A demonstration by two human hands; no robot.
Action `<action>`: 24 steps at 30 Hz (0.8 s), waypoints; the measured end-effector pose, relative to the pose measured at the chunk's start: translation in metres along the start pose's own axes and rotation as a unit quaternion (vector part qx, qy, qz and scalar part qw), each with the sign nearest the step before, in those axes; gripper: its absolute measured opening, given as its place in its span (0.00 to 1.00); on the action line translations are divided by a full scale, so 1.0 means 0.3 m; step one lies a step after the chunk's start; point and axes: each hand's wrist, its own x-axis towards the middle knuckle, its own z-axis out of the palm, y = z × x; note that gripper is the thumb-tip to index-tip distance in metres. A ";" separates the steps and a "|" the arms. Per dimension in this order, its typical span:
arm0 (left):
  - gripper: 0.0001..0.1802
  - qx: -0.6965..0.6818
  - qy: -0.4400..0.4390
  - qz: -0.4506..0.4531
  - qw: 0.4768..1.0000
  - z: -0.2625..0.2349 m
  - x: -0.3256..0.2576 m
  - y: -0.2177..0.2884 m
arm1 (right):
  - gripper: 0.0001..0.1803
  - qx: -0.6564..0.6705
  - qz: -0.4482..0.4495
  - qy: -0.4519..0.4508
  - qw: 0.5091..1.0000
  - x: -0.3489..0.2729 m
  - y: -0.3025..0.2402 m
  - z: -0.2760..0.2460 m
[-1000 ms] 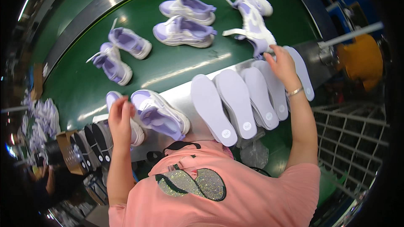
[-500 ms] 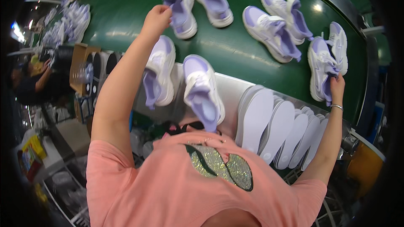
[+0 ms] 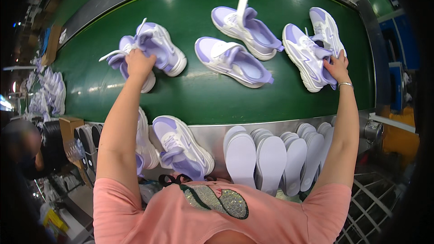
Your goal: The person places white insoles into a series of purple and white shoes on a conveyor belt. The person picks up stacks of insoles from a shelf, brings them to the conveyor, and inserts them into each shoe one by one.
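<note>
On the green belt, my left hand [image 3: 141, 64] is closed over the facing edges of two lavender and white sneakers, the nearer-left sneaker [image 3: 118, 61] and the sneaker beside it [image 3: 167, 49]; its fingertips are partly hidden in the shoe opening. Far to the right, my right hand [image 3: 338, 68] has its thumb in the opening of a sneaker [image 3: 304, 58] and its fingers against the sneaker behind it [image 3: 326, 27]. Between my hands lie another pair, a front sneaker [image 3: 230, 61] and a back sneaker [image 3: 248, 27] with its tongue raised.
A metal ledge [image 3: 217, 131] runs along the belt's near edge. On it stand two more sneakers, one plainly visible [image 3: 181, 147], and a row of white insoles [image 3: 271, 158]. More shoes [image 3: 49, 92] are heaped far left; another person is at the left edge.
My left hand has moved from beside one sneaker's opening onto the left pair, gripping between the two shoes. My right hand stays at the right pair. The whole view has shifted and turned.
</note>
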 end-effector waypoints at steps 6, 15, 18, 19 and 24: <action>0.21 -0.154 -0.016 0.101 0.983 0.008 -0.109 0.100 | 0.54 0.072 0.007 0.071 0.995 0.070 0.137 -0.023; 0.18 -0.296 0.043 0.207 0.931 0.097 -0.241 0.616 | 0.18 -0.008 -0.011 0.012 1.000 0.041 0.112 -0.159; 0.19 -0.330 0.018 0.233 0.915 0.133 -0.232 0.796 | 0.18 0.064 -0.040 0.065 0.995 -0.014 0.195 -0.159; 0.19 -0.344 0.017 0.217 0.913 0.129 -0.246 0.861 | 0.18 0.077 -0.024 0.039 0.996 -0.039 0.221 -0.159; 0.13 -0.402 -0.106 0.299 0.859 0.074 -0.336 0.975 | 0.17 0.074 -0.038 -0.073 0.994 -0.174 0.318 -0.136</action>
